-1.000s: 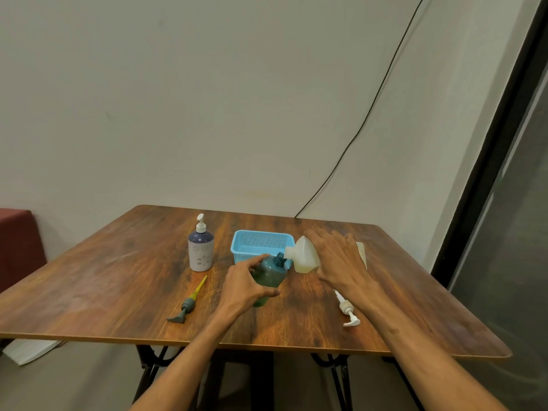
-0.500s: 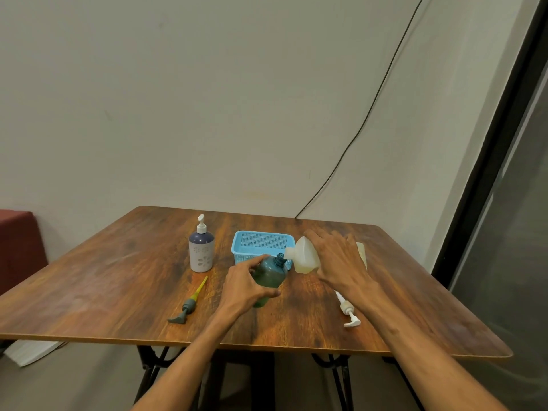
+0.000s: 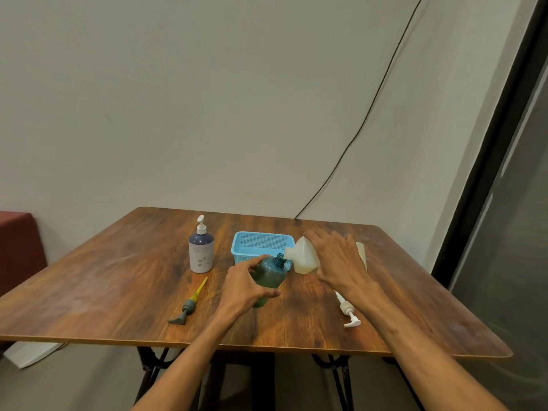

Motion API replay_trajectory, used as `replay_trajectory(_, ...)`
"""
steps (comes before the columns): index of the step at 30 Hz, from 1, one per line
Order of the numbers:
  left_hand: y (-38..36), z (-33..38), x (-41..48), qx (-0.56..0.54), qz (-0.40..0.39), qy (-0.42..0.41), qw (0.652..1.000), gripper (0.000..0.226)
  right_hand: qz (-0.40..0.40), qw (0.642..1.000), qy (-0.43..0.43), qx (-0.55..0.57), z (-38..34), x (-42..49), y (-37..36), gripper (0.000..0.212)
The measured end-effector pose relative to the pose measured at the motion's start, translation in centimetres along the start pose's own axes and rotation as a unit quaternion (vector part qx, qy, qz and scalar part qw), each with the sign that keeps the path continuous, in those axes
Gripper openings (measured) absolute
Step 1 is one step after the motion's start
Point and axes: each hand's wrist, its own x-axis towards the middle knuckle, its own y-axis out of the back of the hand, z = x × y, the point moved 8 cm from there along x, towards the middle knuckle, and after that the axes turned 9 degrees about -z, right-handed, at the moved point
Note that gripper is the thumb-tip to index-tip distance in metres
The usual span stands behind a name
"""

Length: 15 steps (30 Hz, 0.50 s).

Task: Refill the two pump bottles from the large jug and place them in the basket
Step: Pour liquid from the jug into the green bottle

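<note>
My left hand (image 3: 244, 284) grips a dark green bottle (image 3: 269, 275) with no pump on its open neck, tilted toward the right. My right hand (image 3: 338, 262) holds the large pale jug (image 3: 302, 258) tipped sideways, its spout touching the green bottle's mouth. A blue mesh basket (image 3: 261, 246) stands just behind them with nothing visible inside. A white and navy pump bottle (image 3: 201, 250) stands upright to the basket's left, pump fitted. A grey pump head with a yellow tube (image 3: 189, 304) lies left of my left hand. A white pump head (image 3: 347, 310) lies under my right wrist.
The wooden table (image 3: 103, 286) ends close in front of me and at the right. A black cable (image 3: 355, 137) runs down the wall behind. A dark window frame (image 3: 486, 173) stands at the right, a red seat (image 3: 17, 241) at the left.
Nothing has visibly moved; both hands keep the jug's spout against the green bottle's mouth.
</note>
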Motion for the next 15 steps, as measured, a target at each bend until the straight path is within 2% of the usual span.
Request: replay_trajectory(15,0.32,0.28,-0.01,-0.001,0.0,0.0,1.0,0.091,0.001,1.0,-0.004,-0.003,0.07,0.1,0.08,0.063)
